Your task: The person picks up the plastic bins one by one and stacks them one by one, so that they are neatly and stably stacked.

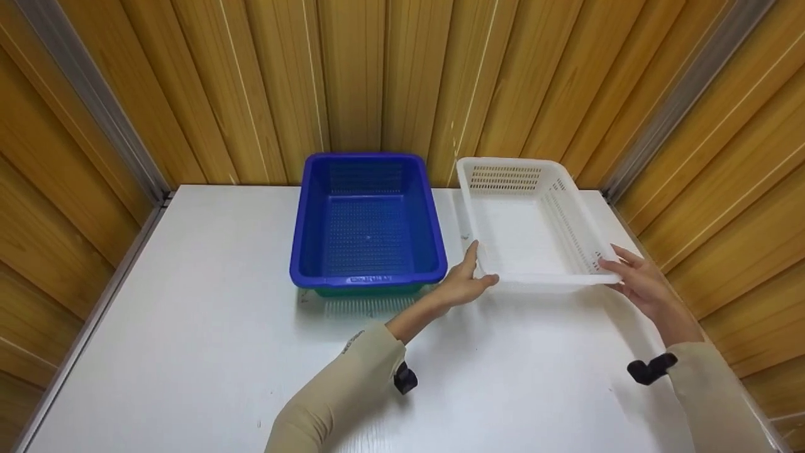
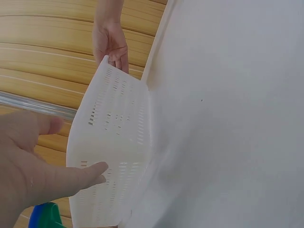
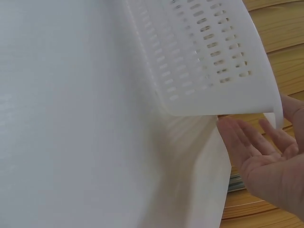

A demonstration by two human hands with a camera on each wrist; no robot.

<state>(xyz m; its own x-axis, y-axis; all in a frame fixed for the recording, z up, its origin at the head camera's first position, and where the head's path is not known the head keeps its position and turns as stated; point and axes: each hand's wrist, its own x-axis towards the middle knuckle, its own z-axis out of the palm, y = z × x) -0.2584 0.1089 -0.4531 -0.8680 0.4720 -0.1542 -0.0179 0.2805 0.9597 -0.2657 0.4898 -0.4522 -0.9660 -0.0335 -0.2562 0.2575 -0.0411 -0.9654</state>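
Observation:
A white plastic basket with slotted walls is at the right of the table, near the back wall. My left hand is at its front left corner, thumb and fingers stretched out straight along the rim. At the front right corner my right hand holds the rim, thumb over the top and fingers underneath; the right wrist view shows those fingers below the rim. Left of it stands a blue basket, with a green basket under it, mostly hidden.
The white table meets wood-panelled walls at the back and sides. Grey metal posts run up the corners. The blue and green baskets stand close to my left forearm.

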